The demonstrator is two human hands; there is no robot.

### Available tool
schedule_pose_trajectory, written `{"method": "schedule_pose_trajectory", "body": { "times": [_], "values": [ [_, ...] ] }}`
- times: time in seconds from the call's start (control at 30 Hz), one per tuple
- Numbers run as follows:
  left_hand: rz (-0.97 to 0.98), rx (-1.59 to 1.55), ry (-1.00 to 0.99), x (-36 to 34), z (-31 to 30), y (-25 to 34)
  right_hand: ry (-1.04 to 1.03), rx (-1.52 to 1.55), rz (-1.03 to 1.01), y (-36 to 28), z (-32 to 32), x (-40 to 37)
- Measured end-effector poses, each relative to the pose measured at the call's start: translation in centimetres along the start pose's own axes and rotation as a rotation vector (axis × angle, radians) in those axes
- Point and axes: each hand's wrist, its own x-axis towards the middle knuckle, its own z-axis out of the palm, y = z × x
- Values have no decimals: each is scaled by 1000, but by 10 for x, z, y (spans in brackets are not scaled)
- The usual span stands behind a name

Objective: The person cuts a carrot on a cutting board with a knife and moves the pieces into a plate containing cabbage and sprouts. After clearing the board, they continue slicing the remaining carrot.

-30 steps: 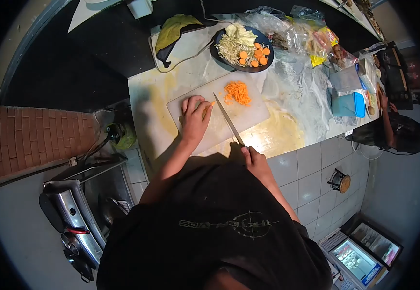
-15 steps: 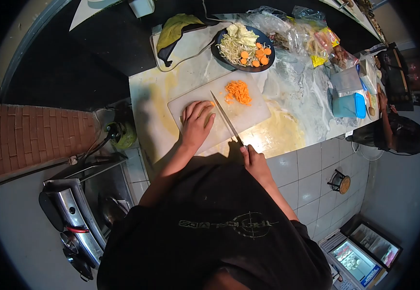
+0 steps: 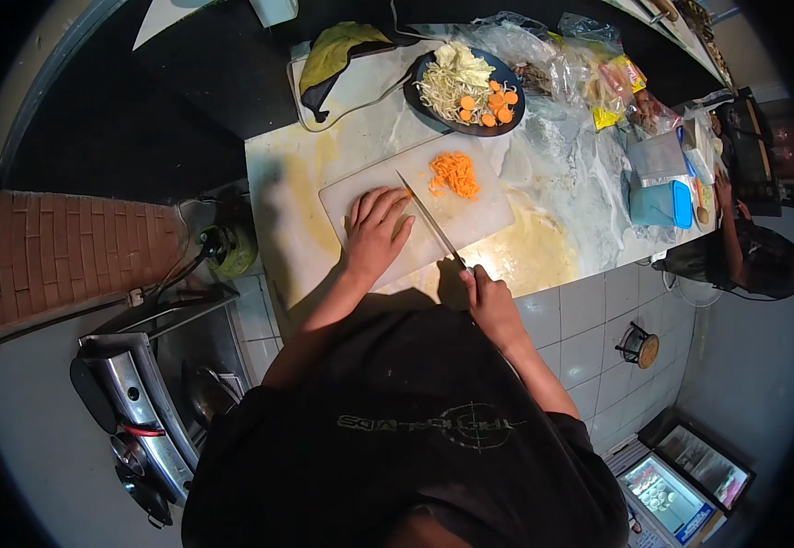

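1. The person's left hand point(image 3: 379, 228) was palm down over the white rectangular plastic cutting board point(image 3: 488, 208), its fingers partly extended and lightly bent, the thumb set apart. A small orange carrot piece point(image 3: 409, 194) showed at its fingertips; whatever lay beneath the palm was hidden, so its full hold could not be told.
2. The person's right hand point(image 3: 489, 298) was closed around the handle of the long, narrow metal knife point(image 3: 431, 217), near the board's front edge.
3. The knife's blade slanted across the board, its tip pointing away from the person, between the left hand and a loose heap of thin orange carrot strips point(image 3: 454, 173).
4. The heap rested on the board, toward its far right part.
5. The board lay on the pale marbled table point(image 3: 557, 151), with yellowish patches around it.
6. Beyond the board stood a dark round plate point(image 3: 508, 69) holding pale bean sprouts point(image 3: 443, 91), light green cabbage leaves point(image 3: 464, 64) and round orange carrot slices point(image 3: 496, 100).
7. To the plate's left lay a yellow-green and black cloth point(image 3: 335, 62); to its right, crumpled clear plastic bags point(image 3: 557, 71).
8. A translucent container with a blue lid point(image 3: 660, 204) sat farther right, near another person in dark clothing point(image 3: 767, 260).
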Motion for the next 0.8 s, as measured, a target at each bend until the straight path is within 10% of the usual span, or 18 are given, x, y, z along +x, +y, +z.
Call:
{"method": "schedule_pose_trajectory", "body": {
  "times": [0.8],
  "values": [
    [-17,2,3,1,0,1,-64,1,25,-3,0,6]
  ]
}}
